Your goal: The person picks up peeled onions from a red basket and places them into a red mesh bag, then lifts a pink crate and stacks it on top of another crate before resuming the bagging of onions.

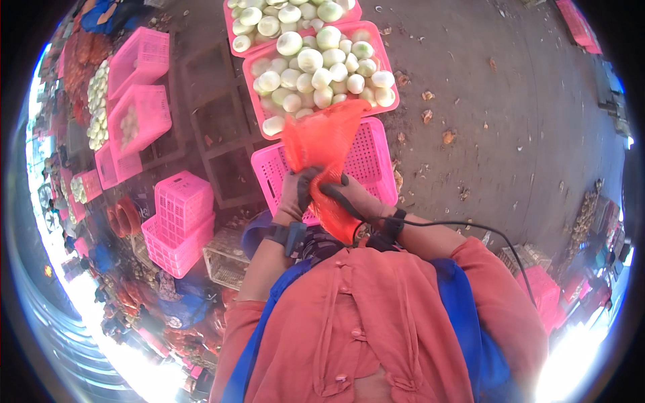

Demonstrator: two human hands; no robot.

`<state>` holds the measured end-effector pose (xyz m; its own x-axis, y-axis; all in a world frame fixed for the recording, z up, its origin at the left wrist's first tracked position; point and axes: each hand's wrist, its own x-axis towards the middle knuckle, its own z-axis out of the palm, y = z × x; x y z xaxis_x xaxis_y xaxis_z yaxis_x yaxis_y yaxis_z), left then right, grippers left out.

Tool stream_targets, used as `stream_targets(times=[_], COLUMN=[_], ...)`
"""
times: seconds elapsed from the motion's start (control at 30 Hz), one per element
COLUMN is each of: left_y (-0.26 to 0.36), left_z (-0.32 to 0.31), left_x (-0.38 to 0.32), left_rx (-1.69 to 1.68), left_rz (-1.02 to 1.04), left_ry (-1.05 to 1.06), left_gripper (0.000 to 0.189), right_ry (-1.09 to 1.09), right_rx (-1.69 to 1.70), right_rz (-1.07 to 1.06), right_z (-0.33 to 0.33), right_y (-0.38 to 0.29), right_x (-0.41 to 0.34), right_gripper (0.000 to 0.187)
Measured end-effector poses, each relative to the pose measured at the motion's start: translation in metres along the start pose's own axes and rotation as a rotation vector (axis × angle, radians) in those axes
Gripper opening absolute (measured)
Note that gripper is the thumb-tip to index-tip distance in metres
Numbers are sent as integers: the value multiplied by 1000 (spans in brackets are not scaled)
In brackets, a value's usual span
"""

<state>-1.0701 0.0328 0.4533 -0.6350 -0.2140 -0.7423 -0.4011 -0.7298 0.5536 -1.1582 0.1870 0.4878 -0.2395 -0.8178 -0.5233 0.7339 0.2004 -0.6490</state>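
Note:
Both of my gloved hands grip an orange-red mesh sack (322,133), which looks limp and bunched between them. My left hand (301,191) holds it on the left, and my right hand (352,195) pinches it on the right with the thumb on top. The sack's upper end spreads over the front rim of a pink plastic crate filled with peeled onions (322,70). Under my hands is another pink perforated crate (370,151); no onions show in its visible part. The sack's lower end hangs near my lap.
A further onion crate (282,17) stands beyond. Pink crates (138,111) and stacked pink crates (182,221) are on the left, near a wire-like crate (227,259). Onion skins (448,137) litter the floor at right. A cable (484,223) runs from my right wrist.

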Motion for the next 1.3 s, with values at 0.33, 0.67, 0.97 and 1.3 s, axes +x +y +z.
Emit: stream_targets(times=[0.33, 0.67, 0.97, 1.3], left_y=[24, 43, 74, 54], left_z=[8, 17, 30, 0], left_x=[-15, -21, -62, -85], left_rx=[77, -146, 337, 565], left_rz=[159, 142, 257, 280], left_ry=[51, 7, 40, -47], left_gripper=[19, 30, 22, 14], right_ry=[95, 85, 21, -138], right_rx=[395, 947, 351, 507], right_rz=[47, -3, -309, -310], right_z=[-55, -144, -106, -72], right_y=[30, 87, 57, 54], right_x=[-20, 130, 169, 165], right_gripper=[39, 58, 43, 30])
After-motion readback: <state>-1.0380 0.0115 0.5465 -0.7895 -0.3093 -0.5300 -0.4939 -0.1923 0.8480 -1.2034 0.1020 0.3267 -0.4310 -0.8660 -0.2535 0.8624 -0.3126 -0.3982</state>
